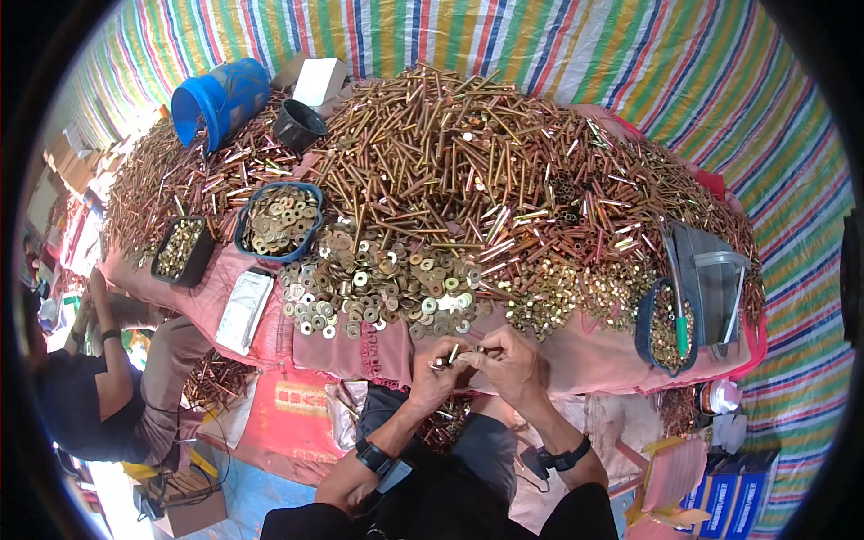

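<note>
Both my hands meet over the front edge of a pink-clothed table. My left hand (430,382) is closed round short brass-coloured metal rods (453,354), whose ends stick out between the fingers. Close against it, my right hand (513,367) pinches with thumb and forefinger at a small piece I cannot make out. Just beyond the hands lies a spread of flat round washers (378,283). Small gold-coloured nuts (576,292) are strewn to the right of them. Behind both rises a large heap of metal rods and tubes (450,153).
Washers fill a blue basin (241,236); a dark tub (160,261) holds small parts. A blue bucket (211,112) lies tipped at the back left. At right stand a tub with a green-handled tool (681,337) and a grey scoop-like container (706,243). Another person (99,387) sits at left.
</note>
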The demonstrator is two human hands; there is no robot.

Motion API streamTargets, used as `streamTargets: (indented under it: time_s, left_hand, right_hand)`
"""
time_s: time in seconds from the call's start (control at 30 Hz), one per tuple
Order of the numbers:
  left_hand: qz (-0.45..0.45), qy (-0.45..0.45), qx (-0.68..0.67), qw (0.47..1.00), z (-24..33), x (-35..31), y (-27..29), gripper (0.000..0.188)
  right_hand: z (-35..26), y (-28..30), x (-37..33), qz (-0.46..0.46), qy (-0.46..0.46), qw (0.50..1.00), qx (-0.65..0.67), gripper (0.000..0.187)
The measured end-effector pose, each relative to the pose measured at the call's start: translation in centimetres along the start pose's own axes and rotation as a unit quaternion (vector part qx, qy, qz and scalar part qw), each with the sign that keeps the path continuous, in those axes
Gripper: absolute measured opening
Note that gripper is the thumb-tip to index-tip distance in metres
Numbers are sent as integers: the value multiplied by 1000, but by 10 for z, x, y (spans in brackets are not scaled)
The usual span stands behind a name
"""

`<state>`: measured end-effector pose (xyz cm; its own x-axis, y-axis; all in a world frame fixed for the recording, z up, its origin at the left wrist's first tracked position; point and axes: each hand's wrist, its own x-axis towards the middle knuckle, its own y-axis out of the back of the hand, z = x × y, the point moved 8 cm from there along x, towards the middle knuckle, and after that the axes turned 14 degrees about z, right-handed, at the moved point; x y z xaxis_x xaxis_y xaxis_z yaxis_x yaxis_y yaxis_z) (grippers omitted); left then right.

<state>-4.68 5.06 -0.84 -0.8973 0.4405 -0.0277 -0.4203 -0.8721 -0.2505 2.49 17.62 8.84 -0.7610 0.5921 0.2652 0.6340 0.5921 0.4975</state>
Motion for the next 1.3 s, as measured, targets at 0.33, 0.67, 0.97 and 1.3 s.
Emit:
streamTargets:
  time_s: [0.33,0.67,0.97,1.3]
  left_hand:
    - [32,7,-10,999,9,-1,-1,9]
    - [104,-21,-16,994,10,3,8,24]
    - [99,21,-54,993,16,-7,9,22]
    - [76,1,2,997,6,-3,1,24]
  right_hand:
    - [-3,13,1,73,46,995,52,26]
    - [46,3,24,-78,-26,995,-50,24]
    - [44,-11,52,16,97,974,-205,24]
    - [38,-1,46,128,113,983,-63,12]
